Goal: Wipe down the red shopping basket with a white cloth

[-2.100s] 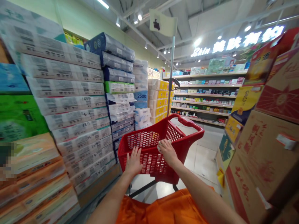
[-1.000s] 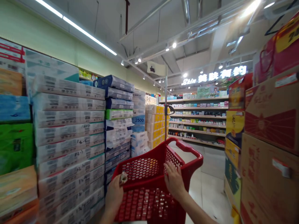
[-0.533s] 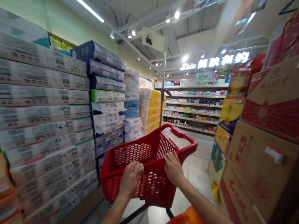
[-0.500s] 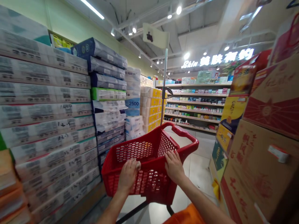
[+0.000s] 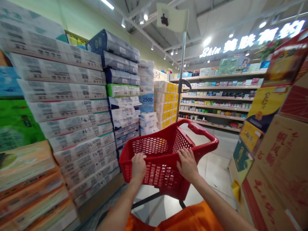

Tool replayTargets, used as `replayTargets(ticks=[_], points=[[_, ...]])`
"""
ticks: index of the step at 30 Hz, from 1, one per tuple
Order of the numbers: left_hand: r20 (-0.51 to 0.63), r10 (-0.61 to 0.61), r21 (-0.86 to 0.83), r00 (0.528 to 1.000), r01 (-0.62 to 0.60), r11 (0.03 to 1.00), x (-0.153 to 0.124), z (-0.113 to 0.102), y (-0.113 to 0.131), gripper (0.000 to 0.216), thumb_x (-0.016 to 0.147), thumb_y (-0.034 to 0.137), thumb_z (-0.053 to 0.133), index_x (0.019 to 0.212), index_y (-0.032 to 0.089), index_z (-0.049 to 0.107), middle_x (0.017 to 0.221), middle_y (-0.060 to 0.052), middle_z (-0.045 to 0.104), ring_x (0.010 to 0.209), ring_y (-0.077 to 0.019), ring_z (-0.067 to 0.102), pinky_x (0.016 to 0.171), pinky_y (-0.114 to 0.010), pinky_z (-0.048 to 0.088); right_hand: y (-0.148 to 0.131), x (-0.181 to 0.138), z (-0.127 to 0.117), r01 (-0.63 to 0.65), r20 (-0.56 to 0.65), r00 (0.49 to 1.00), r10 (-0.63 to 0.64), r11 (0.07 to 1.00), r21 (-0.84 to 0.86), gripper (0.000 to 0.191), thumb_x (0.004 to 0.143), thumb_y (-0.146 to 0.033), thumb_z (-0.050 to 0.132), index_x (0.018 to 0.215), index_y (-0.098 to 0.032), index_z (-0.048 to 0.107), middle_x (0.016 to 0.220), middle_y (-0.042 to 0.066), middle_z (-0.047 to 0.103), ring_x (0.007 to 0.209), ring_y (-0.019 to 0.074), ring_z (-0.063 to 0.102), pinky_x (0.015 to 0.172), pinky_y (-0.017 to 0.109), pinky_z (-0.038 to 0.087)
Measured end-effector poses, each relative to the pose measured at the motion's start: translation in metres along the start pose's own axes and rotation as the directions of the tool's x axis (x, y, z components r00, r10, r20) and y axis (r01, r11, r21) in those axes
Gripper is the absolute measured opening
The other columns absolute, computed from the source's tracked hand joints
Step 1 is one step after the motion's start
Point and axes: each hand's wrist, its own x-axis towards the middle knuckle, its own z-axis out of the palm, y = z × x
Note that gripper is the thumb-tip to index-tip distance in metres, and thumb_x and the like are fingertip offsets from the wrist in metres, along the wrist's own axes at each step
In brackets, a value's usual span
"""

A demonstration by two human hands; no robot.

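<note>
A red plastic shopping cart (image 5: 166, 161) with perforated sides stands in front of me, turned sideways, its handle (image 5: 203, 134) at the far right. On the near rim, toward the cart's left end, my left hand (image 5: 139, 166) is closed with the fingers folded over the edge. My right hand (image 5: 188, 163) grips the same rim closer to the handle, its fingertips reaching inside. Through the holes and over the rim, I cannot make out anything lying in the basket. A metal pole (image 5: 182, 73) rises by the cart's far side and carries a pale flag (image 5: 172, 18).
Tall stacks of wrapped paper packs (image 5: 72, 93) line the left side, with orange packs (image 5: 31, 179) low in front. Cardboard cartons (image 5: 279, 160) and yellow boxes (image 5: 267, 104) border the right. Shelves (image 5: 216, 99) of small goods stand at the back. Pale floor tiles (image 5: 211, 179) run between.
The cart and both hands appear farther right in view, and the surroundings have shifted too. My left hand is closed more tightly around the rim. The right hand keeps its place on the cart.
</note>
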Motion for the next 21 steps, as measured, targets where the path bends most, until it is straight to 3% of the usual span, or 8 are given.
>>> replayTargets(ticks=[2,4,7,10,12,18,19,21], points=[[0.040,0.121,-0.055,0.992,-0.118,0.991,-0.002,0.012,0.032,0.027,0.077,0.008,0.034,0.091,0.016,0.057,0.095,-0.008,0.060,0.095,-0.0194,0.052,0.090,-0.041,0.040,0.002,-0.001,-0.002,0.002,0.002,1.000,-0.002,1.000,0.001,0.040,0.074,-0.022,0.045,0.111,-0.009,0.057,0.117,0.011,0.055,0.115,0.0260,0.040,0.104,0.043,0.018],[0.061,0.201,-0.088,0.978,-0.195,0.977,-0.005,0.015,0.042,0.029,0.079,0.010,0.035,0.098,0.016,0.056,0.102,-0.008,0.059,0.100,-0.0192,0.050,0.092,-0.041,0.039,0.006,-0.004,-0.004,0.015,-0.009,1.000,-0.015,1.000,0.005,0.040,0.074,-0.021,0.045,0.111,-0.010,0.057,0.116,0.011,0.056,0.115,0.0254,0.041,0.104,0.043,0.019],[0.086,0.236,-0.112,0.968,-0.226,0.968,-0.006,0.003,0.008,0.033,0.078,0.009,0.035,0.099,0.019,0.058,0.104,-0.006,0.060,0.103,-0.0181,0.050,0.092,-0.039,0.040,0.013,-0.008,-0.006,0.051,-0.039,0.998,-0.050,0.999,0.019,0.039,0.075,-0.020,0.043,0.110,-0.012,0.057,0.115,0.009,0.056,0.114,0.0242,0.041,0.103,0.043,0.021],[-0.011,0.022,-0.031,1.000,-0.022,0.999,-0.002,-0.013,-0.039,0.032,0.077,0.010,0.034,0.096,0.019,0.059,0.100,-0.006,0.060,0.098,-0.0188,0.053,0.089,-0.040,0.043,0.015,-0.011,-0.006,0.075,-0.067,0.995,-0.072,0.996,0.043,0.039,0.075,-0.017,0.042,0.110,-0.014,0.058,0.114,0.009,0.057,0.113,0.0234,0.042,0.103,0.043,0.022],[-0.053,-0.052,-0.008,0.997,0.052,0.999,0.000,-0.014,-0.045,0.031,0.077,0.011,0.035,0.095,0.016,0.059,0.098,-0.008,0.060,0.095,-0.0197,0.053,0.088,-0.041,0.044,0.014,-0.011,-0.005,0.070,-0.078,0.995,-0.066,0.996,0.055,0.039,0.074,-0.016,0.041,0.109,-0.013,0.059,0.113,0.009,0.057,0.113,0.0235,0.042,0.103,0.043,0.021],[0.059,0.211,-0.140,0.976,-0.201,0.970,0.000,0.016,0.035,0.029,0.079,0.010,0.036,0.097,0.017,0.058,0.100,-0.007,0.060,0.096,-0.0178,0.052,0.088,-0.037,0.044,0.010,-0.007,-0.004,0.041,-0.080,0.996,-0.036,0.998,0.056,0.038,0.075,-0.018,0.042,0.108,-0.011,0.059,0.112,0.010,0.058,0.111,0.0247,0.043,0.102,0.044,0.021],[0.073,0.242,-0.154,0.967,-0.229,0.961,0.000,0.017,0.038,0.030,0.080,0.010,0.036,0.098,0.018,0.058,0.102,-0.007,0.060,0.098,-0.0176,0.051,0.089,-0.037,0.043,0.010,-0.007,-0.004,0.043,-0.078,0.996,-0.039,0.998,0.054,0.038,0.075,-0.018,0.042,0.108,-0.011,0.059,0.112,0.010,0.058,0.111,0.0245,0.044,0.102,0.043,0.022],[0.093,0.250,-0.145,0.964,-0.235,0.961,0.000,0.011,0.023,0.031,0.078,0.009,0.037,0.099,0.019,0.058,0.104,-0.006,0.060,0.101,-0.0174,0.050,0.091,-0.038,0.041,0.012,-0.006,-0.004,0.051,-0.078,0.996,-0.047,0.997,0.051,0.038,0.075,-0.017,0.041,0.108,-0.012,0.059,0.113,0.010,0.058,0.111,0.0240,0.044,0.102,0.043,0.022]])
